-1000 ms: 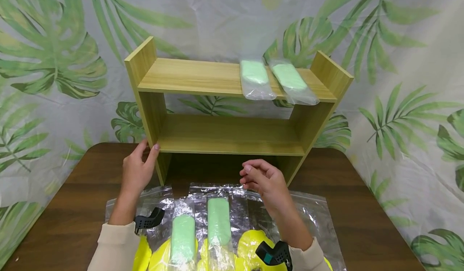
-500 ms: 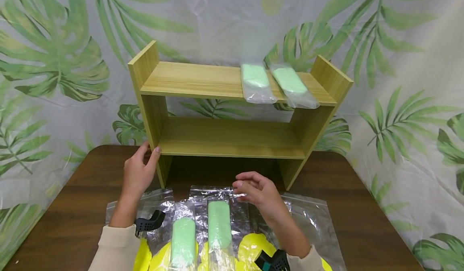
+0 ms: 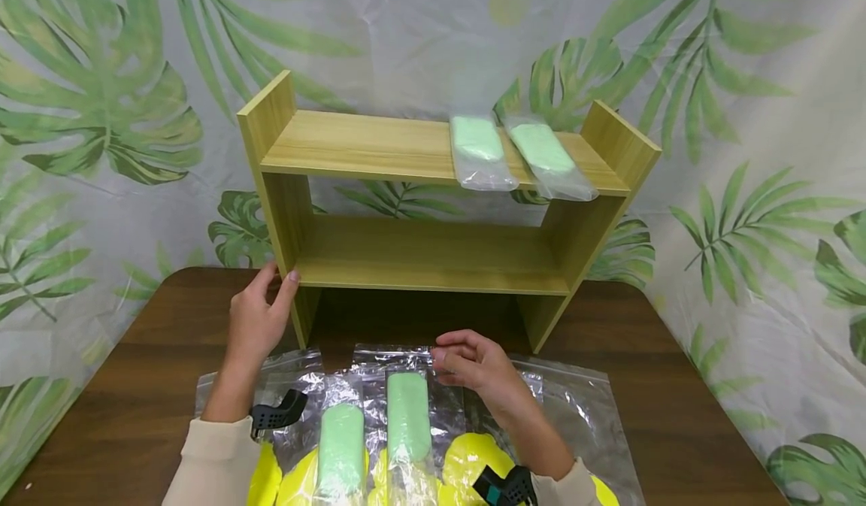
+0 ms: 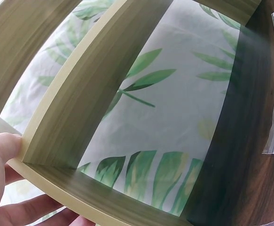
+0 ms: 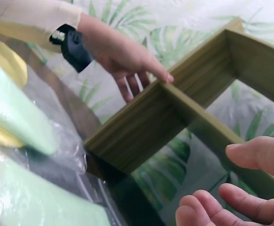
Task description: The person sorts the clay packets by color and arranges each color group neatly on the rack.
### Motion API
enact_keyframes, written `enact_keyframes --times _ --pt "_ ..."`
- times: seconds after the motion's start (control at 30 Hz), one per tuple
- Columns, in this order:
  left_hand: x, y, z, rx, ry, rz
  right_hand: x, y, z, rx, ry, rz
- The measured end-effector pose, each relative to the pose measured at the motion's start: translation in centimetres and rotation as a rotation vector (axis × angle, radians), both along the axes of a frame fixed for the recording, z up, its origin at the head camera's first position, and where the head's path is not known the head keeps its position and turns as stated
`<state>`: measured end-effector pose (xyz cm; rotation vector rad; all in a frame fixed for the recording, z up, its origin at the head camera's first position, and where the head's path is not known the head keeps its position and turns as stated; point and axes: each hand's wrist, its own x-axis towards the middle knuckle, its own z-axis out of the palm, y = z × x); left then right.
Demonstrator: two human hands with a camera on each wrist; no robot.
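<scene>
A small wooden shelf unit point(image 3: 433, 254) stands on the dark table. My left hand point(image 3: 257, 322) grips its left side panel beside the middle board; the left wrist view shows the thumb point(image 4: 5, 145) on the front edge and the fingers point(image 4: 31, 209) around the outer side. My right hand point(image 3: 483, 374) hovers in front of the unit, fingers loosely curled and holding nothing. Two pale green blocks in clear sleeves point(image 3: 476, 139) point(image 3: 543, 147) lie on the top board's right half. Two more green packets point(image 3: 341, 442) point(image 3: 409, 412) lie near me, between my arms.
Clear zip bags point(image 3: 575, 397) with yellow pieces point(image 3: 473, 457) inside lie under the front green packets. The brown table point(image 3: 145, 371) extends on both sides of the bags. A leaf-print cloth point(image 3: 406, 32) hangs behind the unit.
My right hand has lowered and shifted slightly left, away from the shelf unit and over the bags. The left hand keeps its hold on the side panel.
</scene>
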<state>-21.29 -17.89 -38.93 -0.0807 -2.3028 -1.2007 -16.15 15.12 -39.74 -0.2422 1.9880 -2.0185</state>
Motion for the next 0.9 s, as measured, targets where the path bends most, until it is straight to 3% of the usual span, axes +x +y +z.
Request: enact_keyframes --times 0.57,0.9 --pt "0.1 0.1 0.1 0.002 -0.020 0.011 -0.7 -0.1 -2.7 0.111 -0.104 0.031" --pt "0.1 0.1 0.1 -0.012 -0.024 0.011 -0.7 -0.6 -3.5 0.154 -0.172 0.061"
